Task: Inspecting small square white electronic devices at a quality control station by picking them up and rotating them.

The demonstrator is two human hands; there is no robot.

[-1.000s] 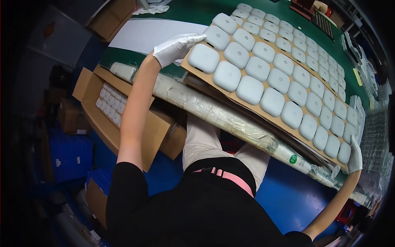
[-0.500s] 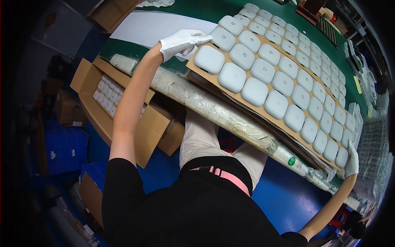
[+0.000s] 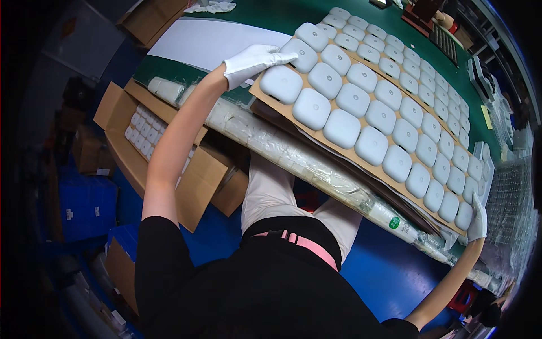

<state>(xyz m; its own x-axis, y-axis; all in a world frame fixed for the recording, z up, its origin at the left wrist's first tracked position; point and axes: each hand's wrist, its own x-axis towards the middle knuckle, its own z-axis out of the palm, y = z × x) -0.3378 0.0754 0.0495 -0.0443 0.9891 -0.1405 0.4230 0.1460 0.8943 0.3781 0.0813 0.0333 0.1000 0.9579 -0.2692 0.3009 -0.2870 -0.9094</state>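
Observation:
Rows of white rounded-square cases (image 3: 354,100) sit on a brown cardboard tray (image 3: 270,97) near the front edge of the green table. My left hand (image 3: 251,63), in a white glove, grips the tray's left end, its fingertips over a case in the left column. Some of its fingers are hidden. At the far right end, my gloved right hand (image 3: 479,219) holds the tray's near corner, fingers along the edge beside the last cases. Brown sheets show beneath the tray. Behind it lies a second group of similar white cases (image 3: 389,66).
A clear plastic-wrapped roll (image 3: 305,155) runs along the table's (image 3: 243,17) front edge. Left of me, an open cardboard box (image 3: 195,189) contains more white cases. White sheets (image 3: 209,45) lie behind my left hand. Stacked clear plastic trays (image 3: 511,198) stand at the right.
My left hand has moved slightly right, farther over the tray's left end. My right hand keeps its place at the right corner. The whole view has shifted a little left.

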